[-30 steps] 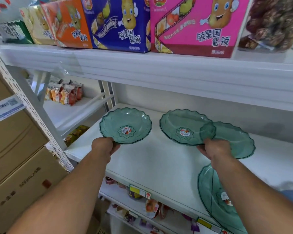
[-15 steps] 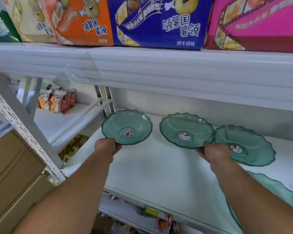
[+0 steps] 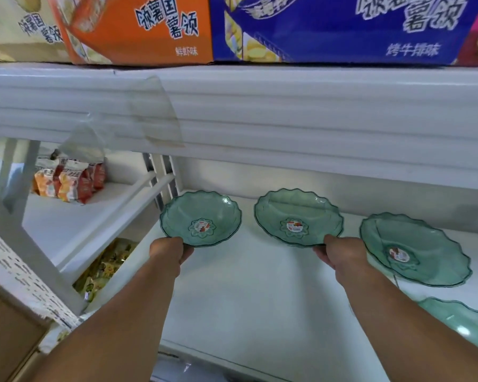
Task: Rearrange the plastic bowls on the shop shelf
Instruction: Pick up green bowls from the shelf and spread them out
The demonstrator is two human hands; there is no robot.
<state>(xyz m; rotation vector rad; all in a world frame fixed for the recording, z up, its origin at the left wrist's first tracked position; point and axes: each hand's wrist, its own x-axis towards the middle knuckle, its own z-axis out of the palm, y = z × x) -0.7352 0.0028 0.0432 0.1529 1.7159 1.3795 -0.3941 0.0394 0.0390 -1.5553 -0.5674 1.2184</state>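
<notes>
Green bowls (image 3: 201, 219) (one per grip)

One head-worn camera looks forward and slightly down from close range at a white shelf (image 3: 249, 293), both forearms reaching in from below.

The middle bowl (image 3: 298, 217) no longer overlaps the right bowl (image 3: 414, 249); a gap now separates them on the shelf (image 3: 246, 285).
</notes>
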